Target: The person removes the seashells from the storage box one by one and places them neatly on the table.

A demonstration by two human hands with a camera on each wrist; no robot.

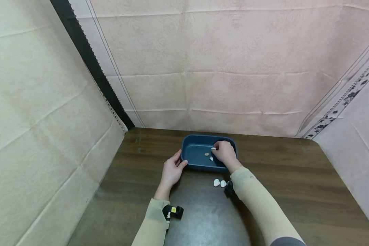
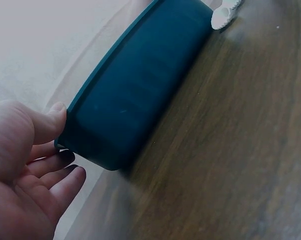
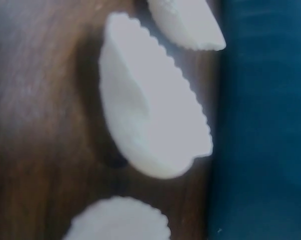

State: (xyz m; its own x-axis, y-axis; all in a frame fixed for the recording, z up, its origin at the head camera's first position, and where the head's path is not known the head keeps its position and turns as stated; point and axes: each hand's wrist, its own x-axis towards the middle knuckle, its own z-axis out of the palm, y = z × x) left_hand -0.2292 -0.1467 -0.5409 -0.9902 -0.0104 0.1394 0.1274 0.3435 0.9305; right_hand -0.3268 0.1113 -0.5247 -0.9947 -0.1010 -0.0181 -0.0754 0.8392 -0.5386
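Blue tray [image 1: 204, 167], on the bench [image 1: 135, 171]: I have my left grip [image 1: 172, 169] clamped on its near-left corner, presumably for steadiness; right grip [image 1: 225, 152] pinching a pale piece [image 1: 213, 148] inside. White shells [image 1: 216, 182] lie just outside, seemingly kept within reach.

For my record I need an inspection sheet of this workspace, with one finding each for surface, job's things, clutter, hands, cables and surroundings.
Surface: brown wood-grain table.
Job's things: dark blue rectangular plastic-looking tray, with one tan shell-like piece and one white shell-like piece lying inside; at least three white scallop-edged shells on the table by its near side.
Clutter: nothing seen.
Hands: left hand grips the tray's near left corner; right hand, over the tray, pinches a small white piece.
Cables: nothing seen.
Surroundings: pale patterned cloth hangs behind; more pale cloth at both sides.
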